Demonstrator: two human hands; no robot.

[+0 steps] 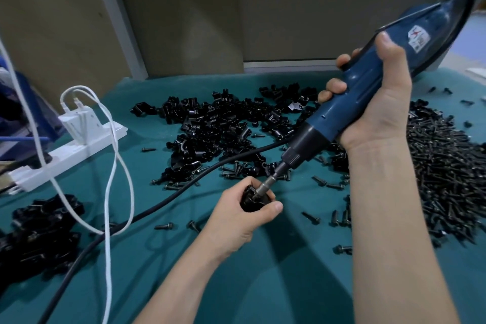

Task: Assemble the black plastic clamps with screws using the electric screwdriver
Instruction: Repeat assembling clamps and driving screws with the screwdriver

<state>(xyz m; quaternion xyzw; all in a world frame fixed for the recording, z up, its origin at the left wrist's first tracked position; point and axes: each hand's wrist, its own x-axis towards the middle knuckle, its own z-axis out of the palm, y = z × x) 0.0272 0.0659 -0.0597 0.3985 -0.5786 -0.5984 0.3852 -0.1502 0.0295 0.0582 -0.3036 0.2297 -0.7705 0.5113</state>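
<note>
Just below the middle of the head view, the left hand [244, 214] holds a black plastic clamp [249, 202] a little above the teal table cover [289, 276], fingers and thumb curled round it so that only its top shows. The right hand [378, 105] is wrapped round the blue body of the electric screwdriver [339, 110], thumb up along the housing and fingertips showing on the far side. The tool slants down from the upper right toward the lower left. Its metal bit [268, 183] meets the top of the held clamp; the screw under the bit is too hidden to make out. A black cable [157, 208] runs from beside the tool's black collar across the cover to the lower left edge. Behind the hands lies a loose heap of unassembled black clamp parts [223, 123], and to the right, partly behind the right forearm, a dense pile of black screws [447, 166]. Single stray screws [311, 217] are scattered on the cover between the two heaps and near the left hand. At the left edge sits another cluster of black clamps [39, 231]. Beyond it a white power strip [71, 150] carries a white charger [79, 123], and a white cord [110, 192] loops down from it, crossing the black cable. Beige partition panels [184, 21] stand at the back of the table.
</note>
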